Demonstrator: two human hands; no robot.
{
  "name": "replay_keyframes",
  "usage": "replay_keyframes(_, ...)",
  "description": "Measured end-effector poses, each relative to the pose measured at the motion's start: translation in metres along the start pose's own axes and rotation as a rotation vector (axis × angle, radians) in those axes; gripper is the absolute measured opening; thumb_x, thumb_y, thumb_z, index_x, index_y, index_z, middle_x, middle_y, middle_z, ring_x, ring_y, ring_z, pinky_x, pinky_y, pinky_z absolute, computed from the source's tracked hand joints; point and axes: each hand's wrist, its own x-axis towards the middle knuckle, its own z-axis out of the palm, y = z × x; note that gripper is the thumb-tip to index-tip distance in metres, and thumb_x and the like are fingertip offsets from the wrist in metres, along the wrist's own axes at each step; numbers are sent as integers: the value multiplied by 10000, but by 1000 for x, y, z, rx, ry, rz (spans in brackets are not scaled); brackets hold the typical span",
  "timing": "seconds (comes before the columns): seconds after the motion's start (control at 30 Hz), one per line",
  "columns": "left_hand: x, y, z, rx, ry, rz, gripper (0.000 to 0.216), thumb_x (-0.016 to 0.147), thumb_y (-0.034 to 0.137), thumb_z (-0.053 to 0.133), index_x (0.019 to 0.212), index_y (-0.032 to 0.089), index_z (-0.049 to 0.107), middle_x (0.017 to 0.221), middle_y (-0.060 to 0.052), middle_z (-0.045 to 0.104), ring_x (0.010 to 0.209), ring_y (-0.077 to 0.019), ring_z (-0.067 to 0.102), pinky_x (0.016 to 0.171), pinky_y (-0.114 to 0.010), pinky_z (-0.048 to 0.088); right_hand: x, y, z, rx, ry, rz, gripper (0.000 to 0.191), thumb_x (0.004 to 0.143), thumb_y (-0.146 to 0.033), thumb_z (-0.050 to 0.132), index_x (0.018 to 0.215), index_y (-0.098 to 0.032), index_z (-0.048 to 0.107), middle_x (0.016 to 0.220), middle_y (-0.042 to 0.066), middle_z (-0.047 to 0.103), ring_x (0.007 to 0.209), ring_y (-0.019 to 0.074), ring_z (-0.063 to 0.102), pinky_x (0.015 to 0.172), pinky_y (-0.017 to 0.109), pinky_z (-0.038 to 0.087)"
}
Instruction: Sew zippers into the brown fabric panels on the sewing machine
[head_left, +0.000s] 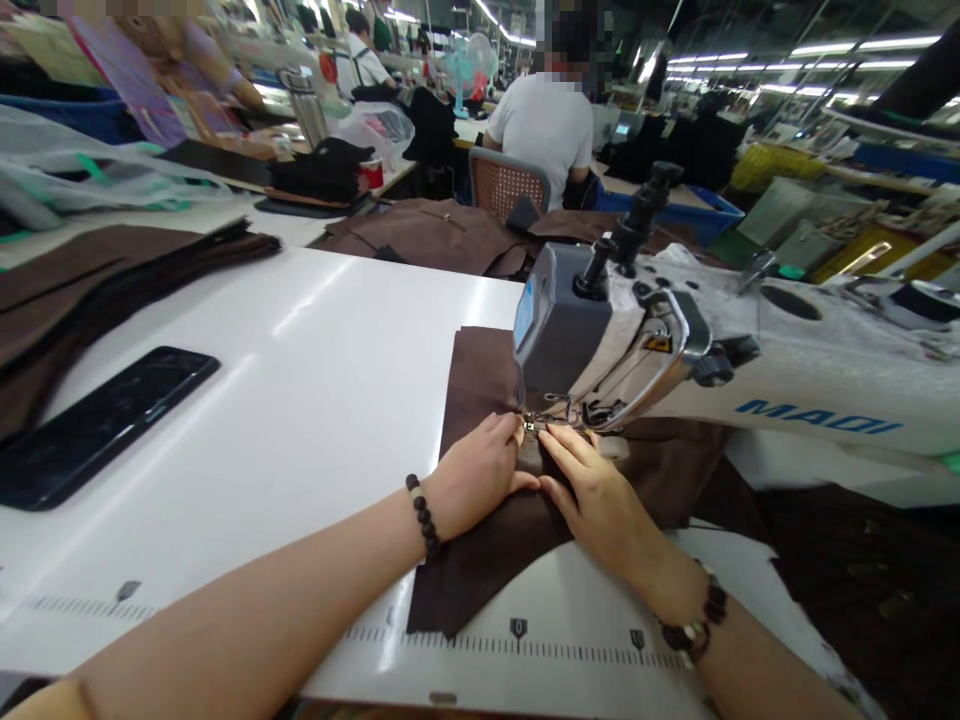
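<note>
A dark brown fabric piece (480,570) lies under the presser foot (530,423) of a white and grey sewing machine (562,310). My left hand (480,475) rests on the fabric just left of the foot, its fingers laid forward and the thumb pointing right. On the right side of the foot, my right hand (600,495) presses the same fabric with fingers stretched out flat. Both thumbs nearly meet in front of the foot. The needle itself is too small to make out, and part of the fabric is hidden beneath my hands and the machine head.
A black phone (112,425) lies at the left of the white table (337,370), near stacked brown fabric (97,280). More brown fabric (427,235) sits beyond the table's back edge. Dark fabric (862,580) hangs at right. A person in a white shirt (544,130) sits ahead.
</note>
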Motion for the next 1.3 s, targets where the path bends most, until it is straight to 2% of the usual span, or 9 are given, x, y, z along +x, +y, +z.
replay_keyframes(0.33, 3, -1, -5, -1, -48, -8, 519, 749, 489, 585, 1032, 54, 558, 1040, -121, 543, 1001, -243, 505, 914, -323, 409, 1, -1, 0, -3, -3, 0, 422, 857, -206, 409, 1264, -103, 441, 1255, 143, 489, 1187, 240, 416, 1044, 502, 274)
replay_keyframes(0.5, 6, -3, -7, 4, -85, 0, 525, 770, 481, 565, 1041, 31, 552, 1027, -136, 536, 1009, -252, 496, 923, -340, 402, 4, -1, 2, -11, -12, 49, 418, 862, -223, 417, 1264, -112, 450, 1230, 137, 506, 1165, 240, 428, 1040, 487, 287)
replay_keyframes(0.83, 10, -11, -3, -58, -70, 5, 481, 790, 470, 544, 1022, 48, 553, 1035, -141, 529, 1046, -261, 479, 917, -362, 412, 9, 0, 1, -44, -34, 90, 409, 875, -272, 407, 1242, -108, 479, 1208, 120, 524, 1117, 271, 449, 963, 458, 387)
replay_keyframes(1.0, 10, -12, -4, -87, -67, 11, 487, 798, 459, 538, 1031, 31, 551, 1040, -155, 526, 1073, -271, 464, 923, -362, 409, 7, 0, 3, -79, -32, 98, 414, 876, -295, 410, 1249, -127, 473, 1221, 107, 520, 1123, 270, 450, 967, 446, 378)
replay_keyframes(1.1, 9, -12, -4, -84, -63, 16, 493, 798, 459, 538, 1042, 30, 546, 1050, -159, 526, 1080, -271, 464, 932, -363, 402, 8, 0, -2, -138, -37, 73, 414, 881, -311, 412, 1266, -163, 452, 1235, 105, 512, 1114, 256, 465, 996, 473, 325)
replay_keyframes(1.2, 9, -12, -4, -56, -67, 30, 495, 789, 455, 556, 1057, 40, 538, 1073, -160, 525, 1087, -268, 465, 937, -358, 398, 10, 6, -13, -273, -114, 89, 408, 870, -402, 433, 1228, -214, 486, 1203, 116, 533, 1110, 299, 464, 977, 601, 227)
replay_keyframes(1.23, 9, -13, -5, -45, -70, 38, 494, 788, 453, 561, 1062, 42, 535, 1081, -159, 525, 1089, -263, 467, 944, -355, 393, 10, 9, -19, -314, -163, 115, 413, 863, -434, 436, 1201, -208, 510, 1182, 129, 543, 1104, 319, 466, 951, 629, 224)
replay_keyframes(1.3, 8, -13, -8, -19, -84, 62, 484, 793, 442, 567, 1063, 42, 534, 1085, -157, 527, 1089, -253, 471, 962, -352, 376, 11, 14, -33, -352, -273, 169, 433, 859, -454, 429, 1162, -164, 536, 1150, 163, 553, 1070, 337, 491, 895, 610, 302)
